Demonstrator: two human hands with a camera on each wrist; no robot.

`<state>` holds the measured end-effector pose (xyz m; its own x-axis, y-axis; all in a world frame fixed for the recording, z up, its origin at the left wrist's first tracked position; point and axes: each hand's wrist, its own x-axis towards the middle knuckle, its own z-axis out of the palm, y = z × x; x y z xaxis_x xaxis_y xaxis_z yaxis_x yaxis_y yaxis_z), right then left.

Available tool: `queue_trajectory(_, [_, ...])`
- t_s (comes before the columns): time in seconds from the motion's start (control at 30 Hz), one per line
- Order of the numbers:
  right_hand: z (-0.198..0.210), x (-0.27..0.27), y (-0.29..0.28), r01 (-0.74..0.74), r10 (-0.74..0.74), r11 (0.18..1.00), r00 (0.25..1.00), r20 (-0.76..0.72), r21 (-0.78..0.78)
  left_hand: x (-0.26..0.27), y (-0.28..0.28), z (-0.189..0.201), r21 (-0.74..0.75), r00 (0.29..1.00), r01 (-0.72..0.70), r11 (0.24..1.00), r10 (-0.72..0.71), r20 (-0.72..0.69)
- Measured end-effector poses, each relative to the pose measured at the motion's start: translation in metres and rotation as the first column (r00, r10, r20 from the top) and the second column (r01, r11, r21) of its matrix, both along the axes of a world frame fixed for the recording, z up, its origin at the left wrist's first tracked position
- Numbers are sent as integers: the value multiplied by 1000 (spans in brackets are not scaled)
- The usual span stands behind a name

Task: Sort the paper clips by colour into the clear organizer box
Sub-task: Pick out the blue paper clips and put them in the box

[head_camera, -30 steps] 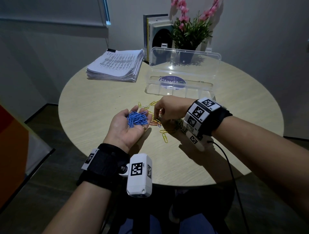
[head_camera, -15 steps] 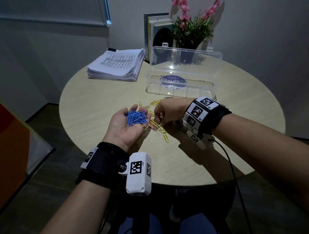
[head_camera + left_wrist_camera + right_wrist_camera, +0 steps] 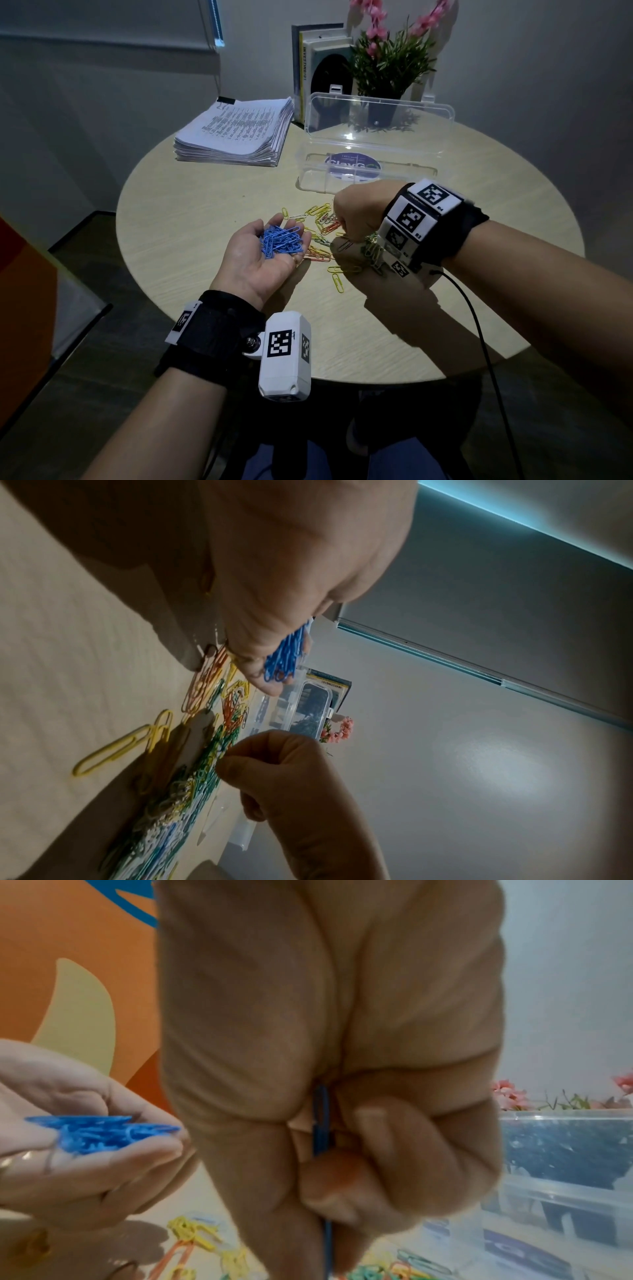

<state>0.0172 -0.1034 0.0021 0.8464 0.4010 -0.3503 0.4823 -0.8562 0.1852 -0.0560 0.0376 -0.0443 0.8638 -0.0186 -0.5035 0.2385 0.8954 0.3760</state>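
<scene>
1. Blue paper clips (image 3: pixel 281 240) lie heaped in the left hand (image 3: pixel 263 257), palm up, fingers loosely cupped around them.
2. The right hand (image 3: pixel 359 214) pinches one blue clip (image 3: pixel 321 1118) over the mixed pile (image 3: pixel 322 236) on the table (image 3: pixel 191 219).
3. Step: gathering blues. The organizer box (image 3: pixel 368 171) stands open behind.
4. Next, probably: drop it into the palm.

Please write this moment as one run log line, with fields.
left hand: cups pile of blue paper clips | right hand: pinches one blue clip over mixed clips | clear plastic organizer box: open
</scene>
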Motion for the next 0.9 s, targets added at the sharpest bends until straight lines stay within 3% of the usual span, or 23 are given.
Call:
queue_trajectory(0.23, [23,1,-6,-24,21,981,1000,16,191,2,-7,1,34,1000,28,999,-28,-8])
queue_trajectory(0.53, [27,-14,19,-192,196,890,980,34,413,3,-25,-2,62,991,132,989,-131,-18])
queue_trajectory(0.7, [27,-15,15,-108,173,809,983,-59,578,4,-26,-4,27,992,121,992,-122,44])
queue_trajectory(0.9, [36,-6,-13,170,81,603,959,-271,780,7,-29,-5,36,993,110,993,-112,45])
